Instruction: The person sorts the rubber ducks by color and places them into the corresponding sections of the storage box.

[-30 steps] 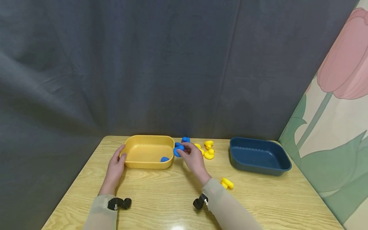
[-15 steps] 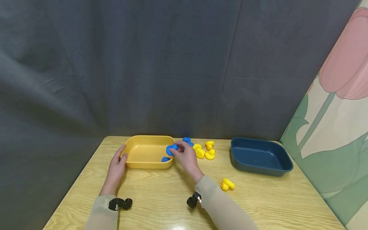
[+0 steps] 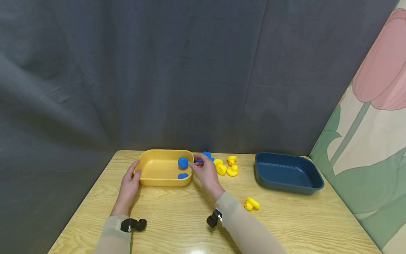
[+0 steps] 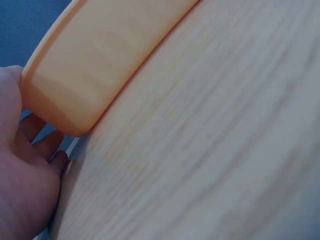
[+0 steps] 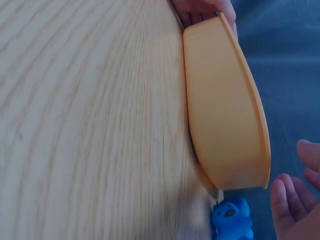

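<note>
My left hand (image 3: 129, 181) holds the left end of a yellow plastic bin (image 3: 165, 182), thumb at the rim and fingers behind the wall. Inside, toward the right end, a blue toy duck (image 3: 183, 162) sits near a second blue piece (image 3: 182, 175), partly hidden by the front wall. Over the bin's right rim my right hand (image 3: 207, 174) has its thumb and fingers apart, with nothing between them in the right wrist view. Beside the bin on the table is another blue duck (image 5: 232, 220). More blue (image 3: 206, 154) shows behind the right hand.
Several yellow rubber ducks lie right of the right hand, among them one close duck (image 3: 220, 167). Another yellow duck (image 3: 251, 203) lies nearer the front. A dark blue bin (image 3: 287, 188) stands at the back right, and a grey curtain (image 3: 190, 77) hangs behind the table.
My right hand has moved left to the yellow bin's rim and let go of a blue duck, which is now inside the bin. My left hand has stayed on the bin.
</note>
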{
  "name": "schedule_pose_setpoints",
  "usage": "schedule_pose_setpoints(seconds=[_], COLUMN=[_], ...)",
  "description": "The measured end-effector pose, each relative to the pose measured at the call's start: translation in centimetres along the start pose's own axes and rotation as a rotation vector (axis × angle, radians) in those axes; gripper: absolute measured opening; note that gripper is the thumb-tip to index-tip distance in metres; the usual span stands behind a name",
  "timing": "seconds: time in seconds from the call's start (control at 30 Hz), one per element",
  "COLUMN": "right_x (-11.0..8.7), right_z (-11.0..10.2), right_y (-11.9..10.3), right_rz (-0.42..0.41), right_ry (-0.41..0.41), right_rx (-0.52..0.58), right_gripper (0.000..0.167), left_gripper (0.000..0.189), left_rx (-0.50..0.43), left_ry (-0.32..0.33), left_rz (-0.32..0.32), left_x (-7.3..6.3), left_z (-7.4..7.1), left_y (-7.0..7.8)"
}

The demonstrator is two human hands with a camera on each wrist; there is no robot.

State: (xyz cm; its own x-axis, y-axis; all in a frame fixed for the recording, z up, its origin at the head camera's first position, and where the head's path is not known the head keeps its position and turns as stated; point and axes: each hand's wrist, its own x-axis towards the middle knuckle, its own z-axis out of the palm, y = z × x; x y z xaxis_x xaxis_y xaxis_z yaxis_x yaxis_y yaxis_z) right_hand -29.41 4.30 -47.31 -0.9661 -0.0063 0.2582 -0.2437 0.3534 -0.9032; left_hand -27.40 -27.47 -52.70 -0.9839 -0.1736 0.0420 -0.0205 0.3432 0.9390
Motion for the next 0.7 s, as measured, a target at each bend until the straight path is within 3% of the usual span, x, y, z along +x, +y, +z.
schedule_pose_setpoints(seconds=[0.33, 0.7], right_x=[0.5, 0.2], right_z=[-1.8, -2.4], right_y=[1.2, 2.9], right_rz=[0.005, -0.012], right_ry=[0.054, 0.001], right_rx=[-0.076, -0.192], right_gripper=[0.041, 0.048], left_gripper=[0.061, 0.06], left_rx=[0.004, -0.001], left_ry=[-0.001, 0.0], left_rz=[0.014, 0.009], left_x=[0.1, 0.0], left_z=[-0.1, 0.0], left_y=[-0.2, 0.0])
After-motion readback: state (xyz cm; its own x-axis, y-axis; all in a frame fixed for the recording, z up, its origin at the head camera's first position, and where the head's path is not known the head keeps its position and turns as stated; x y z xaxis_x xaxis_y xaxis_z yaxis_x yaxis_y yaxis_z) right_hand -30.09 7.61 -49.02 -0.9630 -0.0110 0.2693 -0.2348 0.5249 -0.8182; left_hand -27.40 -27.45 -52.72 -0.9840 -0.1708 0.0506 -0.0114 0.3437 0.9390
